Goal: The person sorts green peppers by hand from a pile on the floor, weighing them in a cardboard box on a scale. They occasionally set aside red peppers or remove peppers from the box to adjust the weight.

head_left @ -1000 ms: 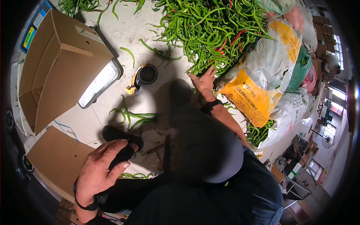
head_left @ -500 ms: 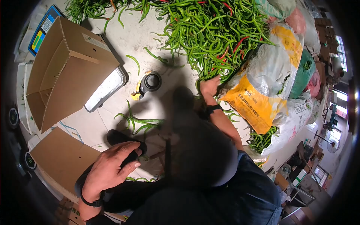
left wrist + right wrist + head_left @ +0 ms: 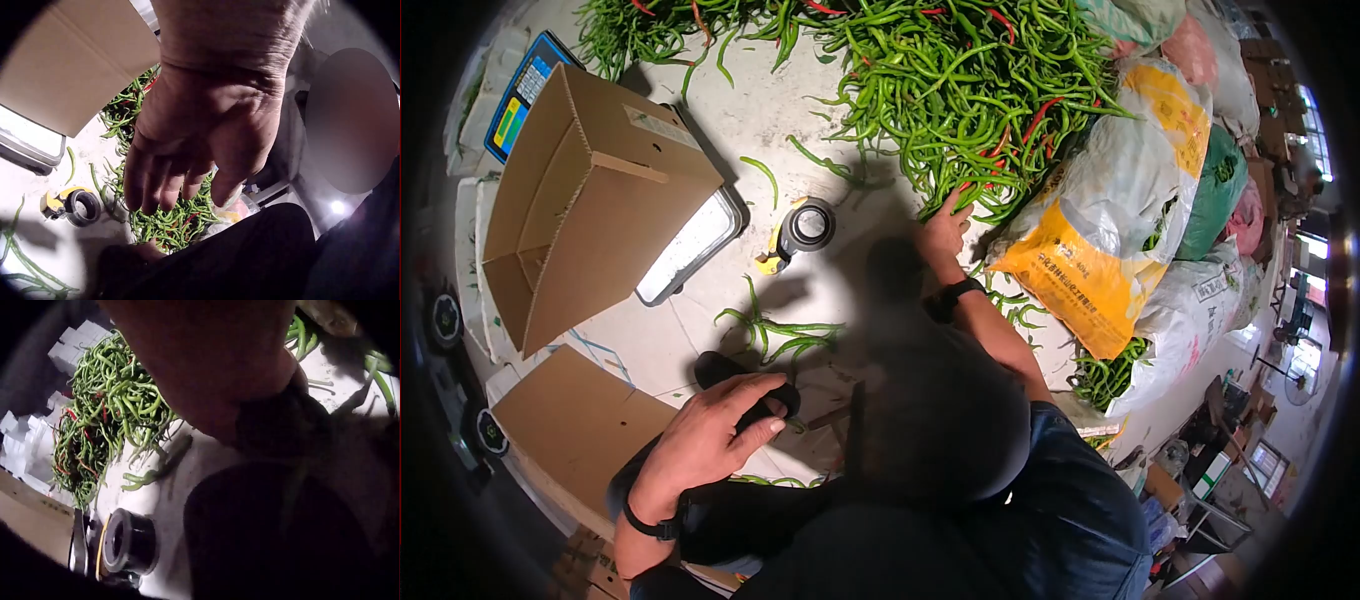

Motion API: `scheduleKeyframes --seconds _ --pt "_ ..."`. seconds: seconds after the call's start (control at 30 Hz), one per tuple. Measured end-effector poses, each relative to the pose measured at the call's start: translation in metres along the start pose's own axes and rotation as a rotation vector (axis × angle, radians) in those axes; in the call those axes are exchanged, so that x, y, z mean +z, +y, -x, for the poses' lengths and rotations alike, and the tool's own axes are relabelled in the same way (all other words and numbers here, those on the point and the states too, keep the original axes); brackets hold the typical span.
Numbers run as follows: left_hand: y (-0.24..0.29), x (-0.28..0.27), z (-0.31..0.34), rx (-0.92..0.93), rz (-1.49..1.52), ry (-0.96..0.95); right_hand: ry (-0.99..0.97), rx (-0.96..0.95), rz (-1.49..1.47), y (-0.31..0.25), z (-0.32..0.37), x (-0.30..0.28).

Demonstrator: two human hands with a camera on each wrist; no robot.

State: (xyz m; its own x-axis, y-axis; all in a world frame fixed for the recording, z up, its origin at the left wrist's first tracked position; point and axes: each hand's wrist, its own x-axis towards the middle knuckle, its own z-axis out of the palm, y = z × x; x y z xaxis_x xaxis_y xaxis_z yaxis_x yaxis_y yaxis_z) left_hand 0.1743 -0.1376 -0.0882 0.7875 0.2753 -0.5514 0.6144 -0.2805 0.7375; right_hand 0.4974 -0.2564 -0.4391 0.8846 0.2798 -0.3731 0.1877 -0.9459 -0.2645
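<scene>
Green chili peppers, a few of them red, form a large pile (image 3: pixel 960 100) at the top of the head view. At its lower edge is the right hand (image 3: pixel 943 240), with one finger reaching to the peppers; whether it grips any is hidden, and the right wrist view is dark there. The left hand (image 3: pixel 710 435) hangs relaxed above the dark-clothed leg at lower left. Its palm (image 3: pixel 206 119) shows in the left wrist view, fingers loosely bent around nothing. Between hands and box lies a black and yellow tape dispenser (image 3: pixel 808 225) on the pale floor.
An open cardboard box (image 3: pixel 610 200) is tilted on a scale (image 3: pixel 700 250) at left, its blue display (image 3: pixel 525 95) behind. Another cardboard piece (image 3: pixel 580 420) stands below. Filled sacks (image 3: pixel 1100 220) line the right. Loose peppers (image 3: pixel 785 330) lie on the floor.
The right hand went from spread fingers at the pile's edge to bent ones, then drew slightly back. The left hand stays relaxed. The scene shifted a little right and down in the head view.
</scene>
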Motion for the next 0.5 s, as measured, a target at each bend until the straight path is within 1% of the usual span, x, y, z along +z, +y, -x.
scheduleKeyframes --seconds 0.03,0.07,0.13,0.17,0.23,0.27,0.3,0.37,0.4,0.43,0.5 --pt "0.001 -0.001 -0.002 0.010 -0.007 -0.008 0.006 -0.006 0.046 -0.004 0.002 -0.001" --pt "0.003 -0.003 -0.003 0.010 -0.015 -0.009 0.006 -0.005 0.039 -0.006 0.001 -0.005" --pt "0.007 -0.003 -0.003 -0.050 0.040 -0.033 -0.070 0.065 -0.032 -0.001 -0.004 -0.020" --pt "0.006 -0.004 -0.004 -0.045 0.041 -0.022 -0.064 0.055 -0.033 0.000 -0.008 -0.026" --pt "0.004 -0.003 -0.001 0.017 0.018 0.019 -0.148 -0.032 -0.028 0.007 -0.005 -0.037" --pt "0.005 -0.003 0.000 0.017 0.023 0.022 -0.110 -0.106 -0.007 0.012 -0.003 -0.044" --pt "0.008 -0.004 0.001 0.020 0.012 0.028 -0.107 -0.113 -0.003 0.016 -0.006 -0.052" --pt "0.010 -0.007 0.003 0.028 0.001 0.046 -0.165 -0.320 -0.351 0.031 -0.020 -0.068" --pt "0.011 -0.008 0.005 0.032 0.031 0.035 -0.261 -0.256 -0.553 0.038 -0.028 -0.072" --pt "0.012 -0.009 0.007 0.036 0.062 0.023 -0.320 -0.179 -0.677 0.035 -0.028 -0.089" --pt "0.015 -0.013 0.011 0.023 0.092 0.025 -0.446 -0.008 -0.807 0.021 -0.019 -0.141"
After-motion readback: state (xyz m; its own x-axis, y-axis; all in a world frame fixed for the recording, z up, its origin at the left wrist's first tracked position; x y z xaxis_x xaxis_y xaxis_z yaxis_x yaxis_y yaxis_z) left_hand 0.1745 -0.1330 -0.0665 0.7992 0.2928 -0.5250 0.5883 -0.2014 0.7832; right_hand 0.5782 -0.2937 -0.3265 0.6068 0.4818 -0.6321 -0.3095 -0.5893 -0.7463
